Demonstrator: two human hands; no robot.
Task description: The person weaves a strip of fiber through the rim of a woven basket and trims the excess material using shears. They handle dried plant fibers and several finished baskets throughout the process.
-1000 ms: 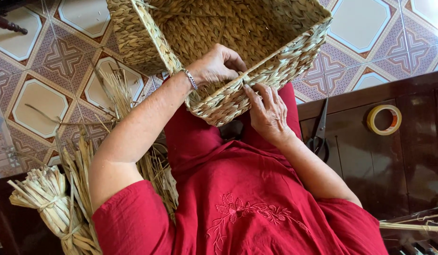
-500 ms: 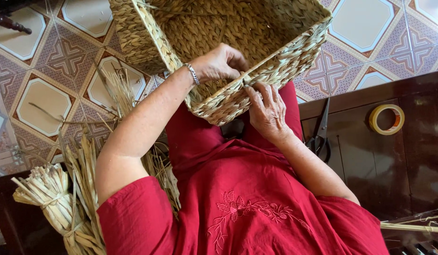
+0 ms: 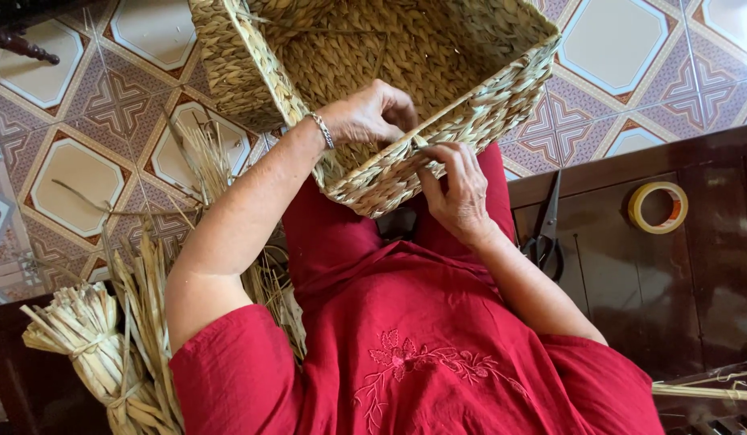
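A square woven straw basket (image 3: pixel 252 72) rests on my lap, its near rim tilted toward me. My left hand (image 3: pixel 365 114), with a bracelet at the wrist, reaches over the near rim and curls its fingers on the rim's inner side. My right hand (image 3: pixel 458 189) lies against the outside of the same rim, fingertips pinching the woven edge just beside the left hand's fingers. I wear a red dress (image 3: pixel 422 346) that fills the lower middle of the view.
Bundles of dried straw (image 3: pixel 91 346) lie at my left over a patterned tile floor (image 3: pixel 75 169). On the dark wooden surface (image 3: pixel 711 266) at my right lie black scissors (image 3: pixel 546 229) and a roll of yellow tape (image 3: pixel 658 207).
Both hands stay on the basket's near rim, with only small finger movements. The view has shifted slightly.
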